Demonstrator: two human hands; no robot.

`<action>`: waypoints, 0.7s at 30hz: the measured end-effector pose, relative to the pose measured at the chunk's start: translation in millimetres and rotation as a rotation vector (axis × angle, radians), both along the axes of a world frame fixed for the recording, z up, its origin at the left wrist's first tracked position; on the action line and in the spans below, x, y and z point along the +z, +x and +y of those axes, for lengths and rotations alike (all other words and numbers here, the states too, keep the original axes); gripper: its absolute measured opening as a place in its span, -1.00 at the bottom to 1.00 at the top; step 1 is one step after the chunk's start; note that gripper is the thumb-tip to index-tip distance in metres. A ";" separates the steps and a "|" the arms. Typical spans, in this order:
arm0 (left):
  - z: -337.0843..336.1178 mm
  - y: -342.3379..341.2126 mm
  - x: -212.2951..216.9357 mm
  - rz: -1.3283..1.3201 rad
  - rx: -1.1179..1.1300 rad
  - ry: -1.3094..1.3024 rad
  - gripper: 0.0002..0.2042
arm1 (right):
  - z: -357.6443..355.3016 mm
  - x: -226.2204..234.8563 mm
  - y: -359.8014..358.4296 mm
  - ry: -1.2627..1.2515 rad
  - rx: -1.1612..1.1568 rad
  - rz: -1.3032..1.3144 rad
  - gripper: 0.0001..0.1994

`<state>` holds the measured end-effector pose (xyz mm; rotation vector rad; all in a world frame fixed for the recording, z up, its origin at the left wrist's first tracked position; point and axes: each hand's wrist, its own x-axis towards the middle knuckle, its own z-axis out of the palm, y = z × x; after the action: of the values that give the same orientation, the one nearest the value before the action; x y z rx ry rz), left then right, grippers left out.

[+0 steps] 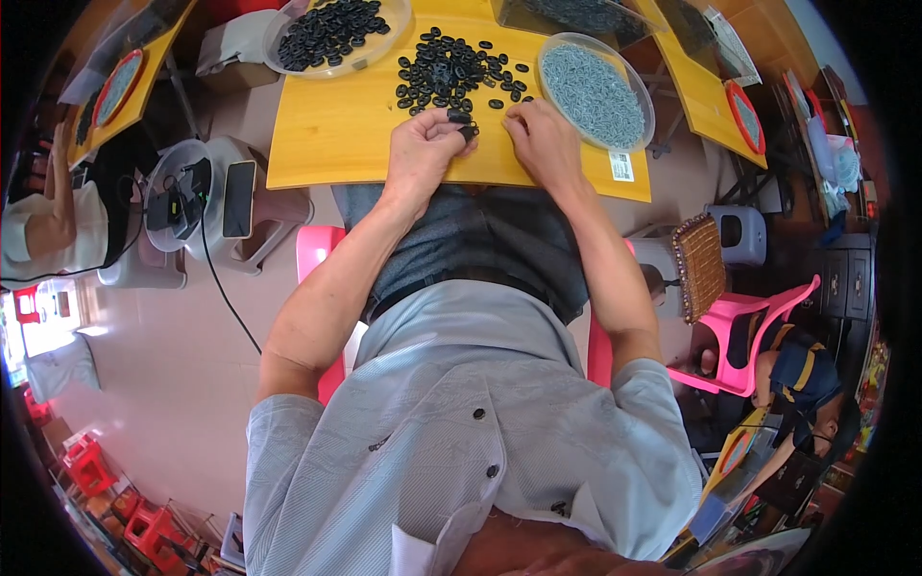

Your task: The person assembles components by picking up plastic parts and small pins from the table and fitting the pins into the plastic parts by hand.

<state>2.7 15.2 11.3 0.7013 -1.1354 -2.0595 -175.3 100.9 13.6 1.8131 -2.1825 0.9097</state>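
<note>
My left hand (419, 154) is closed at the near part of the yellow table, thumb and forefinger pinching a small black oval piece (469, 132). Another black bit shows at its fingertips; whether that is a second piece or a covering I cannot tell. A short gap to the right, my right hand (545, 144) rests low over the table with thumb and fingertips drawn together; whatever lies between them is too small to make out. Just beyond both hands spreads a loose pile of black oval pieces (447, 72) with holes. Right of it stands a round clear tray (649, 113) full of silvery screws (593, 96).
A clear round tub (401, 24) of black pieces sits at the table's far left. A dark-filled clear box (576, 17) stands at the far edge. Left of the table, a phone (239, 199) lies on a grey stool beside a cable-filled tub (163, 206). Other people sit at both sides.
</note>
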 end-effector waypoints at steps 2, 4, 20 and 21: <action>1.2 -0.1 -1.5 0.007 -0.007 -0.019 -0.80 | -4.0 -3.1 -1.1 0.023 -0.008 0.015 -0.87; 1.3 -0.2 -1.5 -0.013 -0.022 -0.037 -0.82 | -6.5 -5.0 -2.5 0.038 -0.008 0.039 -0.86; 5.3 -1.6 -6.3 -0.127 -0.041 -0.197 -0.81 | 11.8 16.4 24.8 0.023 0.211 -0.741 -0.94; 4.9 -1.5 -7.4 -0.129 -0.043 -0.198 -0.81 | 11.5 15.5 24.8 0.022 0.209 -0.744 -0.94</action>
<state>1.2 20.1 3.9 0.7254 -1.4169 -1.9259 -150.5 112.4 29.1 1.9475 -2.3914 1.8579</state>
